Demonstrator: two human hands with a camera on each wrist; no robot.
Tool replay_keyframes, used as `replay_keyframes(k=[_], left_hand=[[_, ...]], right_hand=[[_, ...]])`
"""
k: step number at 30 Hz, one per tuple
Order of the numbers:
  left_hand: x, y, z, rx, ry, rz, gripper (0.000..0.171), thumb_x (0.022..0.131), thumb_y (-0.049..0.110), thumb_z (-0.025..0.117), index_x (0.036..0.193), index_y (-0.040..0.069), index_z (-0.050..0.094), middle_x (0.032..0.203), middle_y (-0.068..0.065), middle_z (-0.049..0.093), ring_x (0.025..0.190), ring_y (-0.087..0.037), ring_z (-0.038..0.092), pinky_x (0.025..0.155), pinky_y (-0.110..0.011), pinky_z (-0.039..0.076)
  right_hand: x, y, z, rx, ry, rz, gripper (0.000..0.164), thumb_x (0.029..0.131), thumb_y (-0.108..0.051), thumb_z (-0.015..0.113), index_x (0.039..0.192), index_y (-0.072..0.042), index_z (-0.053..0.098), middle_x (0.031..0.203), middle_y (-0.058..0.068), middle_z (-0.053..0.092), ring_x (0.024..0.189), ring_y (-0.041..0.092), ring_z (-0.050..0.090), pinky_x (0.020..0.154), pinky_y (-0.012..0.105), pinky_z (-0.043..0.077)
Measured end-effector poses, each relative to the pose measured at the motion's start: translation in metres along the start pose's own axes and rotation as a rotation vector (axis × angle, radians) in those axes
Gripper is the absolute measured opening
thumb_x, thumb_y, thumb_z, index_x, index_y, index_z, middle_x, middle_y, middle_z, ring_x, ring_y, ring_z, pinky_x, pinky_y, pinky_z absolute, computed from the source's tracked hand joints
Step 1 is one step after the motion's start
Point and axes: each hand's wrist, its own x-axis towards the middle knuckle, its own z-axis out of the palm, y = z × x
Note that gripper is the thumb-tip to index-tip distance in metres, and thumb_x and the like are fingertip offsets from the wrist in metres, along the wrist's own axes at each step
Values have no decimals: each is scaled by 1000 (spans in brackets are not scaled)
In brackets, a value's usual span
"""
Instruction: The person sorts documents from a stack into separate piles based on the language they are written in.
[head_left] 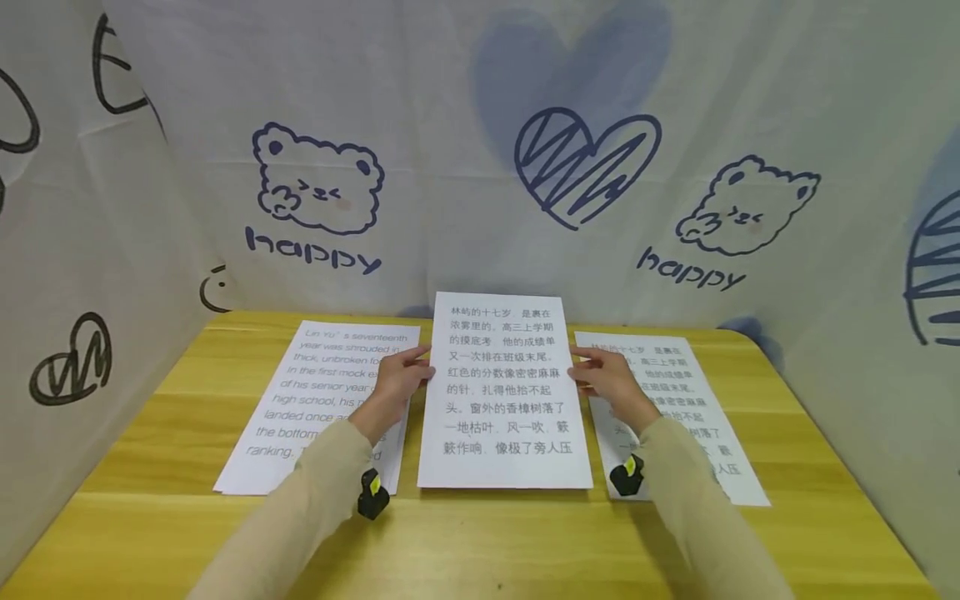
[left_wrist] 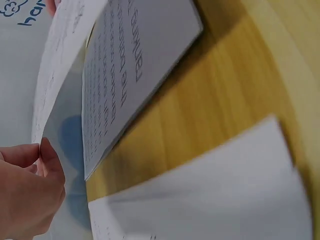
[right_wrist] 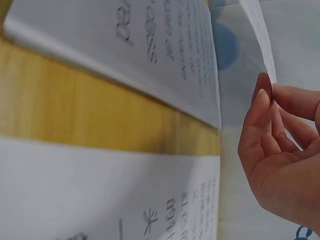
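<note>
Both hands hold up a white sheet of paper point(head_left: 502, 392) printed with Chinese text. My left hand point(head_left: 393, 387) pinches its left edge between thumb and fingers. On the opposite edge, my right hand point(head_left: 611, 383) pinches it the same way. Below the raised sheet lies a thick paper stack point(left_wrist: 135, 65) with English text, which the sheet hides in the head view. Under my left forearm is a left pile of paper point(head_left: 300, 400), also in English. A right pile point(head_left: 675, 400), in Chinese, lies partly covered by my right hand and sleeve.
The piles lie on a yellow wood-grain table point(head_left: 480, 550). Behind it hangs a white cloth point(head_left: 450, 150) with drawn bears, hearts and lettering, close against the table's far edge. Dark wrist devices point(head_left: 372, 493) with yellow marks sit at both cuffs.
</note>
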Motion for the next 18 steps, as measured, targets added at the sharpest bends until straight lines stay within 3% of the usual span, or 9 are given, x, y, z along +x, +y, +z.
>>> replay_keyframes(k=[6, 13, 18], left_hand=[[-1, -8, 24, 1, 3, -8, 47, 90, -6, 59, 136, 3, 55, 105, -13, 56, 90, -20, 57, 88, -31, 49], [-3, -4, 60, 39, -30, -40, 47, 91, -1, 60, 137, 9, 55, 107, -11, 59, 91, -21, 60, 86, -31, 49], [0, 2, 84, 96, -47, -12, 47, 90, 0, 61, 136, 9, 56, 104, -10, 60, 90, -20, 61, 82, -29, 51]], right_hand=[[0, 15, -20, -46, -6, 0, 49, 94, -10, 60, 142, -3, 47, 118, 19, 58, 96, 24, 61, 84, 35, 53], [4, 35, -57, -110, 11, 17, 55, 92, -20, 64, 143, -6, 47, 116, 15, 58, 95, 22, 61, 80, 32, 54], [19, 50, -84, -118, 30, 42, 56, 92, -23, 65, 143, -9, 48, 122, 12, 59, 99, 22, 60, 81, 30, 53]])
